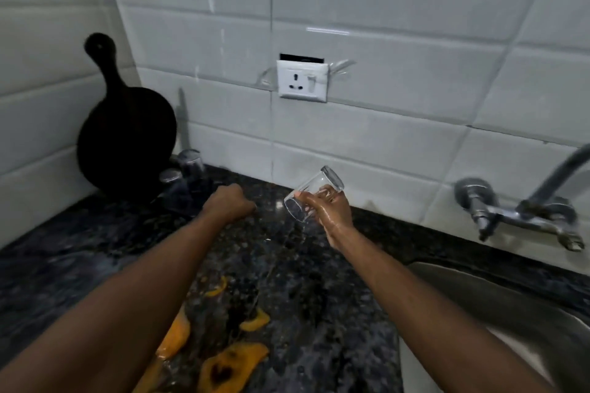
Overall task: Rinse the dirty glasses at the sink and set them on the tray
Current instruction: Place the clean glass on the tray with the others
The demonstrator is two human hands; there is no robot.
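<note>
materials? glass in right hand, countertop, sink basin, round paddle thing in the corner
Glass: clear glass by the look, wet; hard plastic is possible.
Countertop: polished speckled dark stone, likely granite.
Sink basin: brushed stainless steel, grey sheen.
Paddle board: matte black, material unclear; wood or cast iron.

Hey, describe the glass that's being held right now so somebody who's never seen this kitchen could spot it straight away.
Start at the white wall socket on the tiled wall and drop straight down to the dark speckled countertop. Just above it, the wet right hand grips a clear glass. Unlike the upside-down glasses near the black round board, this one is lifted and tipped sideways, mouth toward the lower left.
</note>
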